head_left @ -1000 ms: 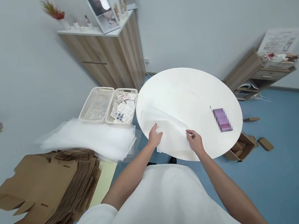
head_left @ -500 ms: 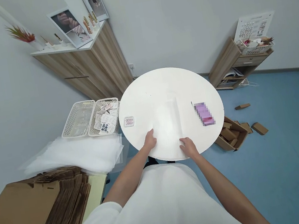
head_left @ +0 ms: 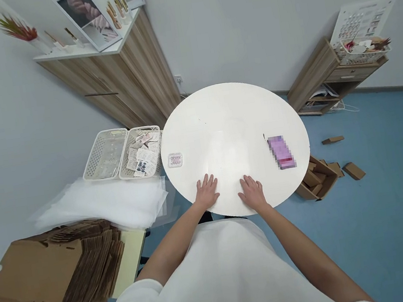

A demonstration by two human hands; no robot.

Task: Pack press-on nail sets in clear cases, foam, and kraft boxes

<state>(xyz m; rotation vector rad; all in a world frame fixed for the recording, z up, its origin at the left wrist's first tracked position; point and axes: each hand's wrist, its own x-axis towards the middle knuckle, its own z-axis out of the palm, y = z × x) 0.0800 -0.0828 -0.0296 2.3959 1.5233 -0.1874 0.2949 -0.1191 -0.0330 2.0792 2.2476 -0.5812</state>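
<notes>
The room has pale walls and a blue floor (head_left: 391, 183), with a round white table (head_left: 240, 105) in the middle. On the table, between the hands and just past them, is what looks like a thin, pale sheet (head_left: 219, 156), hard to see on the white. The left hand (head_left: 207, 194) and right hand (head_left: 252, 194) lie flat, fingers spread, holding nothing. It looks like a smoothing step. Picking the sheet up would call for fingertips under an edge, gently, because it seems floppy. A little clear tray (head_left: 175, 160) with pink bits sits to the left, and a blurry purple thing (head_left: 281, 152) to the right. Farther left are a pile of white sheets (head_left: 99, 204) and folded brown cardboard (head_left: 41, 271).
</notes>
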